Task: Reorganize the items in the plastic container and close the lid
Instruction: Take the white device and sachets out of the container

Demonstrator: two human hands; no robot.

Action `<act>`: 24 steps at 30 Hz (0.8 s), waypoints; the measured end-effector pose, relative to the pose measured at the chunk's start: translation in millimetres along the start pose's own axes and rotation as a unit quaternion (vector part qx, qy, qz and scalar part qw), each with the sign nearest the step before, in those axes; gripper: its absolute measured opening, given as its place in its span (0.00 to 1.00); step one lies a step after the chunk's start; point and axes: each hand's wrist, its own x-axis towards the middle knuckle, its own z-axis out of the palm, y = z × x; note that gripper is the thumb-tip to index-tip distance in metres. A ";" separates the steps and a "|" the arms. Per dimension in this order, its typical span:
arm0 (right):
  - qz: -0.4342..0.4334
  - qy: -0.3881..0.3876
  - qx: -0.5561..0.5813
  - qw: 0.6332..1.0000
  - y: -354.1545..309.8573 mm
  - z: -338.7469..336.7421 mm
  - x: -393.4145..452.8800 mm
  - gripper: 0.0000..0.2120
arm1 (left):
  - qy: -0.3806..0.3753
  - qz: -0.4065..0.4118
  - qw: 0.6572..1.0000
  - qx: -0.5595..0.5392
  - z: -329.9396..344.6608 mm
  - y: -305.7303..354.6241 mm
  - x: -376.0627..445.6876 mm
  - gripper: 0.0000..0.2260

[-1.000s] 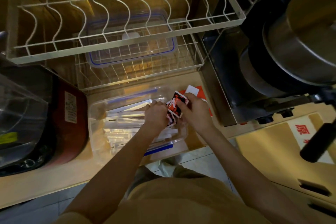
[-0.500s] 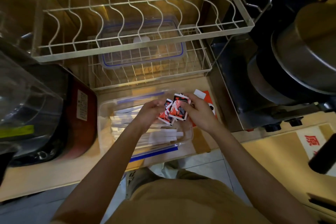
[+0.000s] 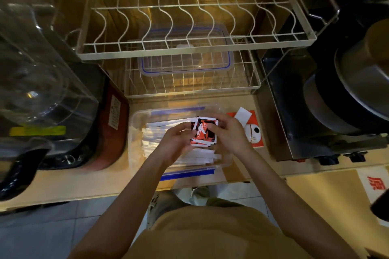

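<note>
A clear plastic container [image 3: 134, 132] with blue clips sits open on the counter in front of me. Several white paper-wrapped sticks [image 3: 200, 159] lie inside it. Over the container, my left hand [image 3: 176, 143] and my right hand [image 3: 229, 132] together hold a squared-up stack of red, black and white sachets [image 3: 204, 132]. The container's clear lid [image 3: 185, 57] with a blue seal rests on the lower tier of the wire rack behind.
A white wire dish rack [image 3: 189, 48] stands over the back of the counter. A red-bodied appliance [image 3: 113, 132] is at the left, a steel stove with a large pot [image 3: 347, 82] at the right. An orange card [image 3: 255, 130] lies beside the container.
The loose, fanned sachets have been gathered into a neat stack between both hands. The view has shifted closer and slightly right.
</note>
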 end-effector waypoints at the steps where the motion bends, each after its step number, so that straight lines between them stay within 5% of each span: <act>1: 0.010 0.008 0.030 0.999 0.4 0.5 0.1 0.13 | 0.004 0.003 1.000 0.004 -0.6 0.0 -2.5 0.12; 7: 0.078 0.020 0.169 0.982 -2.4 7.1 -4.0 0.12 | -0.010 0.026 1.000 -0.011 2.9 1.0 -13.2 0.16; 19: 0.027 -0.022 -0.023 0.999 2.4 14.1 -5.1 0.11 | 0.059 0.035 0.998 0.014 12.5 -2.9 -19.5 0.12; 24: 0.088 -0.053 0.032 0.994 2.1 15.5 -4.4 0.14 | 0.080 0.036 0.996 0.022 15.9 -2.1 -22.7 0.12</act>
